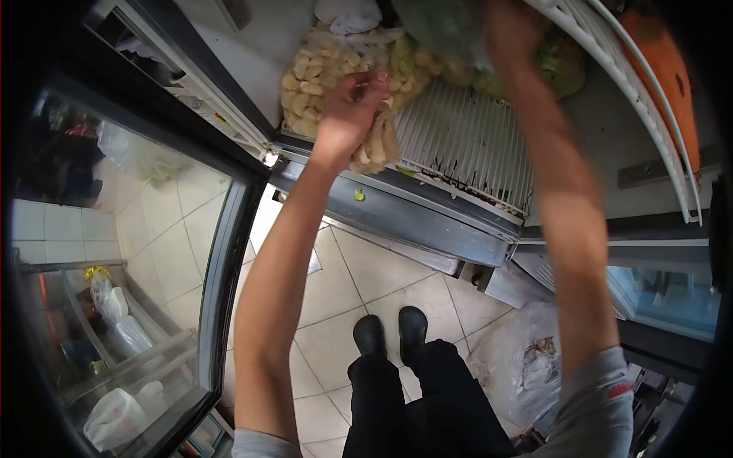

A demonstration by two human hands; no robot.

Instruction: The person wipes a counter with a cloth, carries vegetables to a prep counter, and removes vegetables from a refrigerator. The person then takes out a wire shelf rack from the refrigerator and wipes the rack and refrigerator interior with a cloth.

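Observation:
My left hand [351, 114] is closed on a crumpled beige cloth [378, 145] that hangs over the fridge's front ledge. Just behind it lies a clear plastic bag of pale, peeled pieces [305, 80], perhaps garlic or cut potato. My right hand [519, 34] reaches deep into the fridge at the top, beside a greenish plastic bag [450, 34]; motion blur and shadow hide its fingers. Light green vegetables [561, 69] sit next to that forearm. Between the hands runs a white wire shelf [458, 122] with dark stains along its front.
The open glass door [214, 290] stands on the left. A curved white wire rack [649, 91] with an orange thing [663, 76] behind it is at upper right. A green scrap [360, 195] lies on the metal ledge. A clear plastic bag [519, 366] rests on the tiled floor.

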